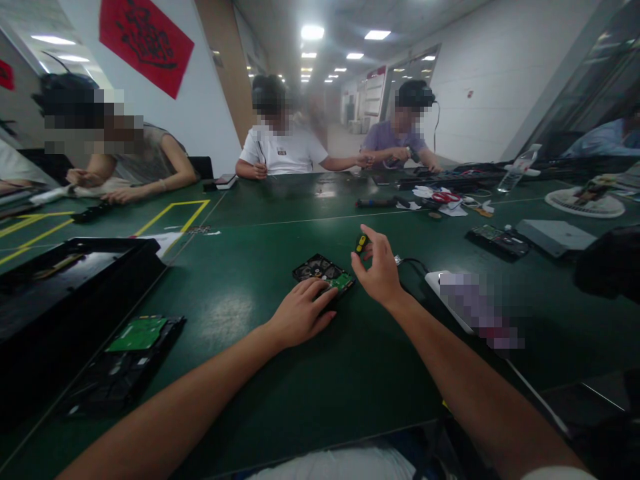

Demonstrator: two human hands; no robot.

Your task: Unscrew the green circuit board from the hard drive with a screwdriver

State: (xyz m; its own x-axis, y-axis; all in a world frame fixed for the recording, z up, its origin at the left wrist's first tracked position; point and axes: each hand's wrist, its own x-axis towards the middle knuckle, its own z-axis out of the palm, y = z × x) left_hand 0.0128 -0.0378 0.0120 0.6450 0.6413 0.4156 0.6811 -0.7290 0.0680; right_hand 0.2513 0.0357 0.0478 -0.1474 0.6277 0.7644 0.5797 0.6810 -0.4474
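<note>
A hard drive with a green circuit board on its near right part lies on the green table. My left hand rests on the drive's near edge, its fingers spread over the board. Just to the right, my right hand is raised and pinches a small black and yellow tool between thumb and fingers. The tool's lower end cannot be made out.
Another drive and a black open case are at the left. A phone-like device with cables, a drive, a grey box and a bottle stand right. Several people sit across the table.
</note>
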